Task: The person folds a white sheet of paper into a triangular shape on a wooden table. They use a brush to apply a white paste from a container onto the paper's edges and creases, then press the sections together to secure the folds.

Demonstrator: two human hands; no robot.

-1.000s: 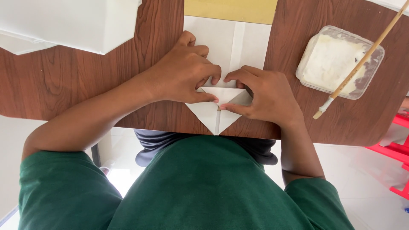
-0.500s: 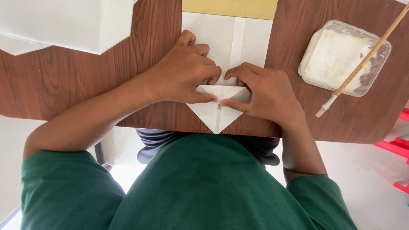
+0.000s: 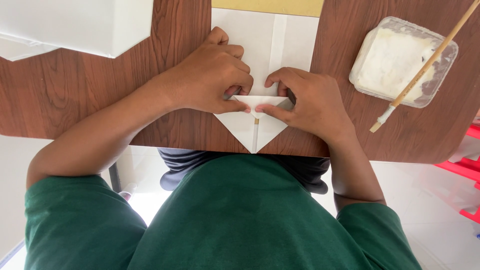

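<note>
Left hand [image 3: 212, 77] and right hand [image 3: 312, 102] curled, thumbs meeting, forearms angled inward

I sit at a craft spot in a plain room: a wood-grain table [image 3: 75, 95], a tub of white paste [image 3: 400, 62] with a wooden brush [image 3: 425, 70], pale tiled floor [image 3: 440, 210], red plastic furniture [image 3: 472, 165] beside me

Hands [image 3: 265, 97] hide paper fold; white box [image 3: 75, 25] cut by top edge.
</note>
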